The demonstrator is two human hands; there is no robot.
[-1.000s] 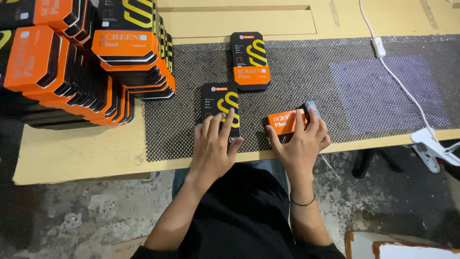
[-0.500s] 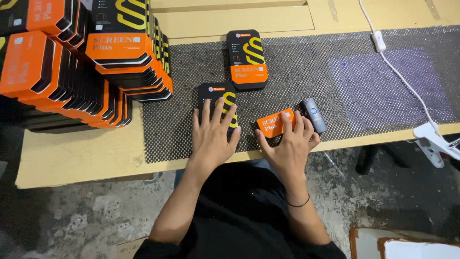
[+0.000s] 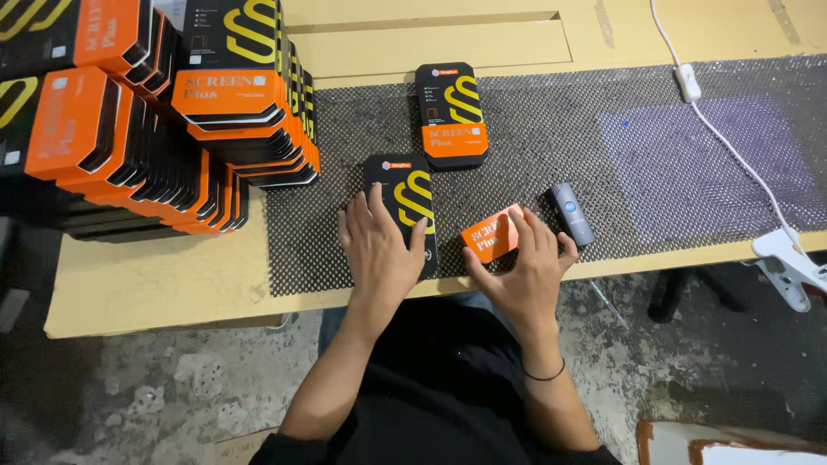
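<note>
The left hand [image 3: 382,250] lies flat, fingers spread, pressing on a box [image 3: 401,207] at the near edge of the table [image 3: 155,284]. This box is a flat, rounded rectangle, black with a yellow curved emblem; its lower part is covered by the hand.

The right hand [image 3: 521,275] is just beside it, also at the near edge. Its thumb and fingers pinch an orange sleeve [image 3: 489,238] with white lettering, held tilted and clear of the box. A thin dark band circles the right wrist.

A small grey scanner [image 3: 573,213] lies on the mat [image 3: 534,146] just right of the right hand, apart from the fingers.

The mat is a dark mesh sheet covering the middle and right of the table. A purple rectangular patch [image 3: 698,164] sits on its right part.

A second box [image 3: 452,114] lies farther back on the mat, well apart from both hands: black upper half with yellow emblem, orange lower band with white lettering.

Loose boxes on the mat: two. Orange sleeves in hand: one. Scanners: one.

At the far left corner stand stacks [image 3: 172,112] of the same black-and-orange boxes, some flat, some on edge; the count cannot be told.

A white cable [image 3: 689,82] with an inline switch runs from the far right edge to a white clamp [image 3: 788,263] at the near right edge.
</note>
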